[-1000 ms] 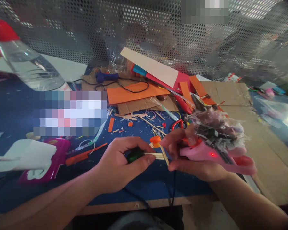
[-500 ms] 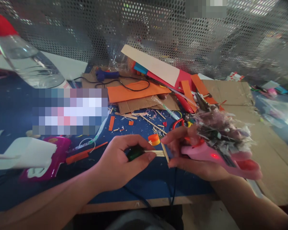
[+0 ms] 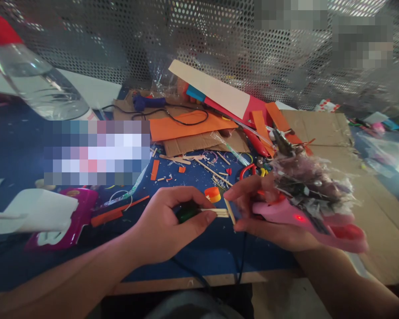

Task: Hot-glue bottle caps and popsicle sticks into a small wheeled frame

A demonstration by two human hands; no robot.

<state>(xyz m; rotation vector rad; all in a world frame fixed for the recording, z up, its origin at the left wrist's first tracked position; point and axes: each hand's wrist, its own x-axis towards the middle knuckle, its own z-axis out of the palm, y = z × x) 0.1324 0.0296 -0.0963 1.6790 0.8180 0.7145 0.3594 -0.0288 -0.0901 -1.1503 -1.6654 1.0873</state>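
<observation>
At near centre, my left hand (image 3: 171, 221) pinched wooden sticks (image 3: 222, 213), my right hand (image 3: 271, 231) a single stick (image 3: 231, 212); a slack pinch could have let it twist askew.

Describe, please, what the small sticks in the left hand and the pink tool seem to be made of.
Small sticks: probably bare wood, matt finish; their pale cream colour suggests it.
Pink tool: likely smooth plastic, given its rounded, moulded-looking shell.

No readable text, label, brand, number or sign anywhere.
</observation>
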